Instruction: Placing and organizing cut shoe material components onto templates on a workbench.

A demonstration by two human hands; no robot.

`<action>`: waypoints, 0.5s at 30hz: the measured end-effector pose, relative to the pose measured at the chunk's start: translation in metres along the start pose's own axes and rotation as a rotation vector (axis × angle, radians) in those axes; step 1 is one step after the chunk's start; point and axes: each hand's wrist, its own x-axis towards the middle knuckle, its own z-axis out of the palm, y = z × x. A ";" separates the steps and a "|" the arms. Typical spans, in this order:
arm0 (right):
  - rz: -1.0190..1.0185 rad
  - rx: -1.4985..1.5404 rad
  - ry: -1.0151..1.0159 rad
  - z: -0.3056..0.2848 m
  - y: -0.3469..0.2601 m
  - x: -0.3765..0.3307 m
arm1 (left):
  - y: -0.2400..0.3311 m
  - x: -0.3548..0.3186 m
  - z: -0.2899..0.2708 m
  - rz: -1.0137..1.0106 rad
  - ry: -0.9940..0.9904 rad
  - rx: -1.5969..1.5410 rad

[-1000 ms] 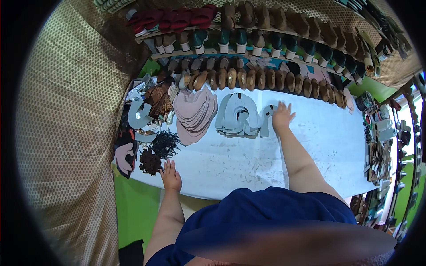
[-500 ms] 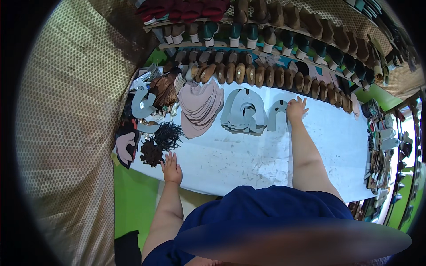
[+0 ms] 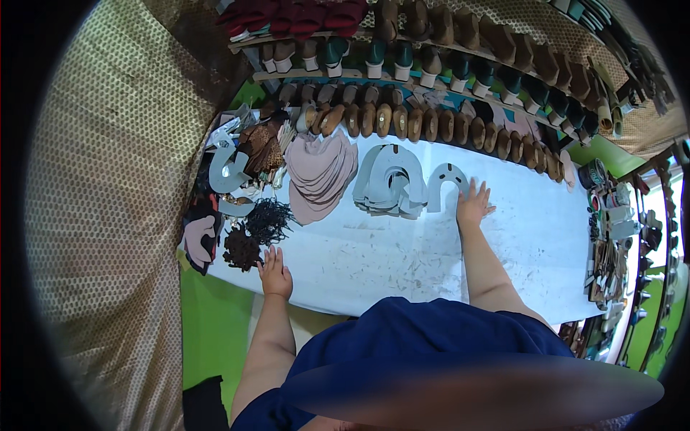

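Note:
My right hand (image 3: pixel 474 204) lies with spread fingers on the white-covered table, at the right leg of a single grey U-shaped piece (image 3: pixel 434 192) with dark marks on its curve. Just left of that piece is a stack of similar grey U-shaped pieces (image 3: pixel 370 183). A fanned pile of pink shoe-upper pieces (image 3: pixel 310 197) sits farther left. My left hand (image 3: pixel 274 274) rests open near the table's front left edge, holding nothing. Beside its fingertips are a dark brown bunch of strips (image 3: pixel 242 248) and a black tangle of strips (image 3: pixel 269 220).
Wooden shoe lasts (image 3: pixel 384 120) line the table's back edge, below shelves of heeled shoes (image 3: pixel 376 59). Cut scraps and a grey curved piece (image 3: pixel 220 169) crowd the left end. Cans and tools (image 3: pixel 600 276) stand along the right end. A patterned curtain (image 3: pixel 108 215) hangs at left.
My right hand has slid down and slightly away from the single grey piece's top, uncovering its right side. The left hand stays about where it was. The view has shifted slightly.

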 end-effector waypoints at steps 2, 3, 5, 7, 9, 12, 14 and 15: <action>-0.056 -0.050 0.033 -0.003 -0.004 0.001 | 0.001 0.000 0.001 0.003 0.003 -0.006; -0.018 -0.088 -0.028 -0.006 -0.011 0.003 | 0.000 -0.001 0.001 0.001 0.003 -0.011; 0.018 -0.125 -0.086 -0.015 -0.031 0.007 | -0.001 -0.003 0.001 -0.001 0.009 -0.012; -0.130 -0.055 -0.079 -0.024 -0.062 0.006 | -0.002 -0.005 0.002 -0.007 0.011 -0.016; -0.258 0.019 -0.125 -0.032 -0.098 0.006 | -0.003 -0.005 0.002 0.002 0.019 -0.017; -0.362 0.099 -0.127 -0.029 -0.143 0.010 | -0.001 -0.002 0.002 0.005 0.024 -0.012; -0.355 0.123 -0.130 -0.029 -0.164 0.016 | 0.001 -0.001 0.000 0.009 0.028 -0.014; -0.348 0.143 -0.132 -0.029 -0.172 0.018 | 0.001 -0.001 0.000 0.012 0.031 -0.020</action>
